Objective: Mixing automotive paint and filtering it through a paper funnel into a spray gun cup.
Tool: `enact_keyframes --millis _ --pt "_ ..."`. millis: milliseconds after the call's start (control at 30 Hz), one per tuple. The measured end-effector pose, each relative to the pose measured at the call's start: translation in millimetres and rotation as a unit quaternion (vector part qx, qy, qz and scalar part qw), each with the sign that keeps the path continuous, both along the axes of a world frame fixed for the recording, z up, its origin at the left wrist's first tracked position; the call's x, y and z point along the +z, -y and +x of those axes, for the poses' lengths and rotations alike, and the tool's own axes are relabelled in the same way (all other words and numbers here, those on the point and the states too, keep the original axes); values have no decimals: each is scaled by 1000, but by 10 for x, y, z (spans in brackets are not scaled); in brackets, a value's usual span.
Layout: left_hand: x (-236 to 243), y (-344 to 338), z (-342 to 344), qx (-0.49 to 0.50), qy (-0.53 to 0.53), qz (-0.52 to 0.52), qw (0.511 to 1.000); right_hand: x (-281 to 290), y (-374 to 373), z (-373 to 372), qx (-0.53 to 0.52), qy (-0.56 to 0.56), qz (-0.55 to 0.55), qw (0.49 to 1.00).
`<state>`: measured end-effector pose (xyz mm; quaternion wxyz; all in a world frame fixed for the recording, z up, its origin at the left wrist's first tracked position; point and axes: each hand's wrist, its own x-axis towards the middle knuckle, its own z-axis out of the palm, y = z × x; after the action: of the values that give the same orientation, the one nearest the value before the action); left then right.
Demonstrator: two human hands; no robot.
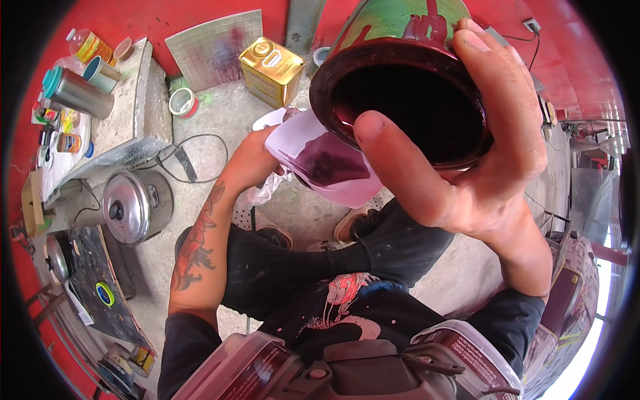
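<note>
The floor [433, 280] carries a gold can [271, 72] and lidded pot [138, 206].

Around me is a small paint workshop, with red walls [147, 33] and a concrete floor [460, 273]. A gold metal can [270, 72] stands by a paint-smeared board [215, 57]; dark red drips [430, 25] streak a green pot [390, 23].

Glossy can [390, 32], rough concrete floor [457, 270]

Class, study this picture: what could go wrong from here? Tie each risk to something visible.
The can, tilted in the right hand, might slip, as glossy dark red drips streak its side.
The pale sheet, stained and held by the left hand, could sag and spill.
Stray drops might mark the black trousers close by.
</note>
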<state>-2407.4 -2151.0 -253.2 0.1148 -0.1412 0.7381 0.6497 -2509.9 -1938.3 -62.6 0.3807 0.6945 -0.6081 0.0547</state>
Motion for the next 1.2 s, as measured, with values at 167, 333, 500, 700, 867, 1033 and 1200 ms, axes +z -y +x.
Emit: enact_keyframes --millis 167,333,500,700,867,1033,1200 --pt "40 -8 0 3 -3 -8 1000 22 -53 62 -29 56 18 998" --pt "57 -2 19 -7 4 -18 1000 25 -99 90 -45 83 25 995" --pt "-31 16 26 -14 -8 -28 999 9 -152 114 -53 99 30 993" --pt "-194 53 51 -39 -116 -131 984 -10 -198 176 -56 112 38 991" --pt "-282 69 56 -49 -177 -194 964 0 -231 211 -57 120 41 990" --pt "-275 74 54 -50 -167 -158 972 15 -251 206 -60 123 44 990" --pt "-197 68 57 -55 -151 -159 974 17 -254 206 -66 124 42 989"
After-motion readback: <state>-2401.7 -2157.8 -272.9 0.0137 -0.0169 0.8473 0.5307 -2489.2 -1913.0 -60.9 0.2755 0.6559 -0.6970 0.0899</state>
